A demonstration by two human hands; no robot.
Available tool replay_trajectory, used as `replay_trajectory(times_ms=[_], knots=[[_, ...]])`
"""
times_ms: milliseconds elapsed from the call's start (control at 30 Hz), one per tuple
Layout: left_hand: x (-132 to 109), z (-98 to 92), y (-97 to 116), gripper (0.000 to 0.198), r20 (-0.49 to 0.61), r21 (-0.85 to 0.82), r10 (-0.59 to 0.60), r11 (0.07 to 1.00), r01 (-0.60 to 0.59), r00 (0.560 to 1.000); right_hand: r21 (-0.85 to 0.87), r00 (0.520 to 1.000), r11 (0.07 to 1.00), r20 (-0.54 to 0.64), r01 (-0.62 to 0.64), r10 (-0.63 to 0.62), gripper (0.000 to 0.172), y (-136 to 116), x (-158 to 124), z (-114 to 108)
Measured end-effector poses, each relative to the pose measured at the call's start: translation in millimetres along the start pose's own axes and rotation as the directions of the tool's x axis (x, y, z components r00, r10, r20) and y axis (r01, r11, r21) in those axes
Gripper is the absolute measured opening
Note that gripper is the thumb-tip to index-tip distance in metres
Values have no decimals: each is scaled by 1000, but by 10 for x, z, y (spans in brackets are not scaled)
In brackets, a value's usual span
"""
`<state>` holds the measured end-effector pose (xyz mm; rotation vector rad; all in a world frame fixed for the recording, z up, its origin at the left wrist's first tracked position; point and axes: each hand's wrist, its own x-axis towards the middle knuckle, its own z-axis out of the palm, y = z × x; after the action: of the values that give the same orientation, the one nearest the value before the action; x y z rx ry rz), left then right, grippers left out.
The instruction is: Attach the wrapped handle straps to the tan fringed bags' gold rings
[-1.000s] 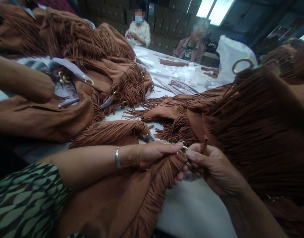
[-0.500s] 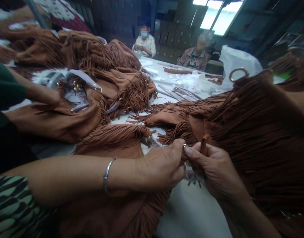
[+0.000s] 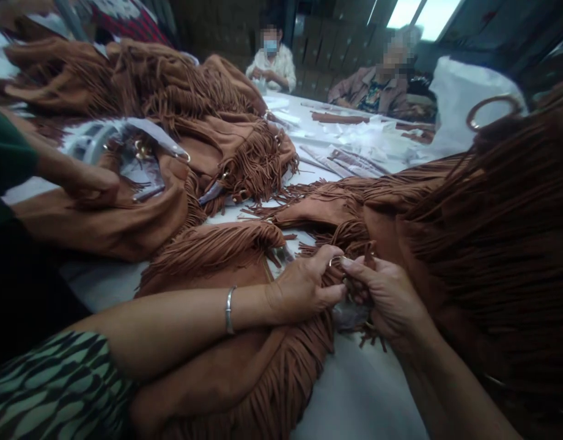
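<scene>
A brown suede fringed bag [image 3: 244, 366] lies on the white table [image 3: 364, 391] in front of me. My left hand [image 3: 306, 284], with a silver bangle on its wrist, is closed around the bag's fringed edge. My right hand [image 3: 386, 296] is closed too, its fingertips pinching a small metal ring [image 3: 338, 261] where the two hands meet. Beneath the hands there is a bit of clear plastic wrap [image 3: 352, 315]. Another fringed bag [image 3: 492, 244] hangs over my right forearm and hides part of it.
More brown fringed bags [image 3: 208, 128] are piled at the left and centre. A co-worker's arm [image 3: 65, 171] in a dark sleeve rests on one at the left. Two people sit at the table's far end. A large metal ring [image 3: 492, 107] and a white bag [image 3: 464, 98] stand at the right.
My hands have shifted slightly up and away, still together at the ring. My left hand has turned over and closed down on the fringe. The view has moved a little to the left.
</scene>
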<state>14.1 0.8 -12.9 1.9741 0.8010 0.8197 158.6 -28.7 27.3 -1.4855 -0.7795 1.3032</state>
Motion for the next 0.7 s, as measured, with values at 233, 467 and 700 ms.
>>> replay_trajectory(times_ms=[233,467,700], knots=[[35,-42,-183,47,11,-44,12,999,-11,1000,-89,994,990,24,-105,108,36,58,171,-2],[63,-117,-86,21,17,-105,-30,994,32,999,-85,996,992,4,-94,94,30,48,242,83],[-41,-66,43,22,-90,-109,8,994,-18,996,-104,993,990,57,-93,100,36,-41,47,40]])
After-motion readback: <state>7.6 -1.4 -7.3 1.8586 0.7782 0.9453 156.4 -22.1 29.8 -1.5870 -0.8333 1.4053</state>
